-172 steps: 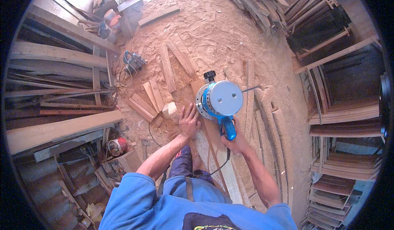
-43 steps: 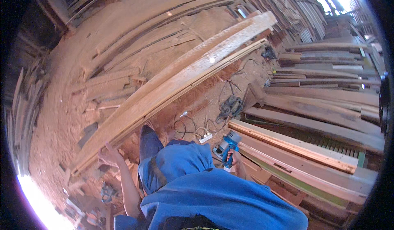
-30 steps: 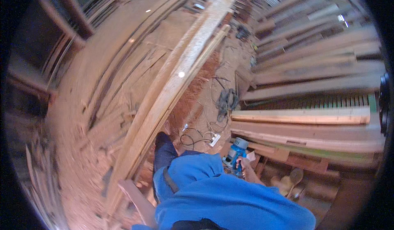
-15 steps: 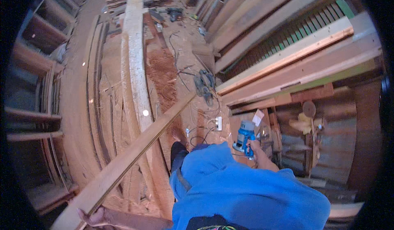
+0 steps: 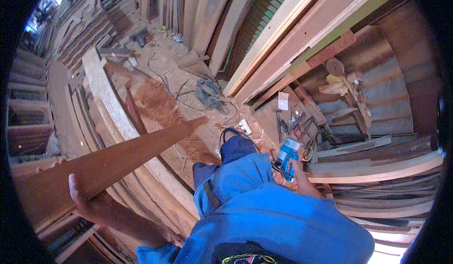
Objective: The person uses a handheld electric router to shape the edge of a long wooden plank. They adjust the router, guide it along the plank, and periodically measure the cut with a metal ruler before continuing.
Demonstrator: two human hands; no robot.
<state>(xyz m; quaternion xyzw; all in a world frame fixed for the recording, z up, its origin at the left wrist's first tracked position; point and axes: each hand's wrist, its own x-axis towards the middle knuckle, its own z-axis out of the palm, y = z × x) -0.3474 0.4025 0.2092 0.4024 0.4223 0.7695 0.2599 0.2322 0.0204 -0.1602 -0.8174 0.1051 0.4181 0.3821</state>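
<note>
A long brown wooden plank (image 5: 137,153) slants across the left side, its far end near the middle of the floor. Around its near end wraps my left hand (image 5: 81,195), thumb on the face turned toward me and fingertips showing over the far edge. My right hand (image 5: 296,167) grips a blue handheld router (image 5: 287,152) with a grey-white top, held at my right side. The router is apart from the plank, and its underside is hidden.
Below the plank lies a long pale timber (image 5: 107,92) on sawdust-covered ground. A dark power tool (image 5: 208,94) with cords and a white power strip (image 5: 244,126) rest ahead of my feet. Long boards (image 5: 292,42) lean at the right, with more timber (image 5: 377,169) stacked nearer.
My view has swung to the right. My left hand has raised and tipped the plank, so its broad face shows now. The router stays in my right hand.
</note>
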